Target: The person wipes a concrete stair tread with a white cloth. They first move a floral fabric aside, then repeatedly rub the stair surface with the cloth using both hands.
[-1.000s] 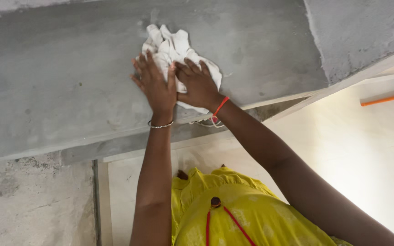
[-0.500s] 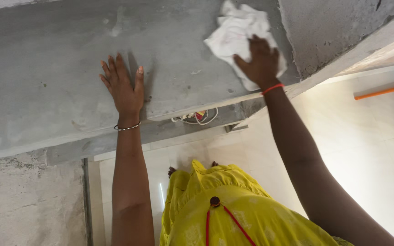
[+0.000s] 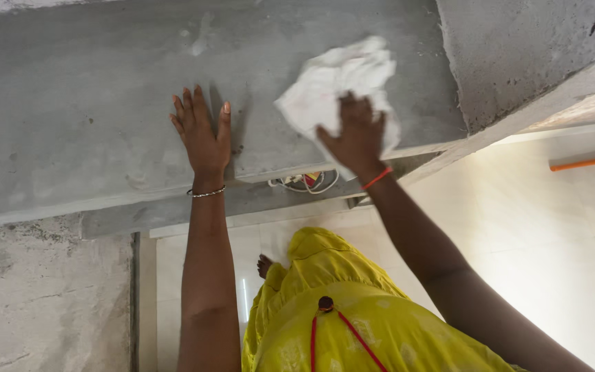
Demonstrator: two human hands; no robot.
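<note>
1. Cloth [image 3: 339, 86] of white colour is pressed onto the grey slab [image 3: 70, 124] near its far right end, close to the front edge.
2. It is held under the right hand [image 3: 358, 134], whose fingers are curled down on it; most of it sticks out past the fingertips, up and to the left.
3. The left hand [image 3: 202, 134] is laid flat and open on bare slab, fingers apart, well to the left of the cloth.
4. Both arms are stretched out forward.

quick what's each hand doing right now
Left hand: open, flat on the grey concrete slab, holding nothing.
Right hand: pressed on the white cloth; blurred, so its grip cannot be told.
</note>
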